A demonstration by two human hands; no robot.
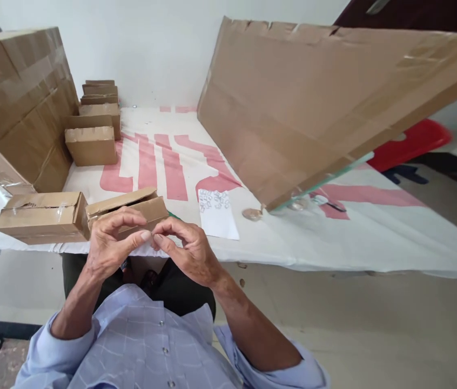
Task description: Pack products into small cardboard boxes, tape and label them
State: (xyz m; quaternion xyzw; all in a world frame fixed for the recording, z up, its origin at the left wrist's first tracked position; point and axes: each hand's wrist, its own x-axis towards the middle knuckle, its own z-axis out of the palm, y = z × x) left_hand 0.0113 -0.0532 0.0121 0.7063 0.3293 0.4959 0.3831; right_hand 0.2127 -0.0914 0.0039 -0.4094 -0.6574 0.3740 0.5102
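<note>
Both hands are raised at the table's front edge, close together. My left hand [113, 243] has its fingers curved, with a gap between thumb and index finger. Thumb and fingers of my right hand [188, 248] are pinched together near the left thumb tip; whatever they hold is too small to make out. Just behind the hands lies a small cardboard box [147, 208] with its lid slightly raised, partly hidden by my left hand. Left of it sits a closed, taped cardboard box [42, 217]. A white paper sheet [219, 219] with small drawn marks lies right of the hands.
A large taped cardboard wall [29, 108] stands at left, with several small cardboard boxes [91, 146] beside it. At right, a big cardboard panel [313, 102] leans over the table. A crumpled brown tape piece [251, 214] lies near its lower corner. A red chair [410, 143] stands beyond.
</note>
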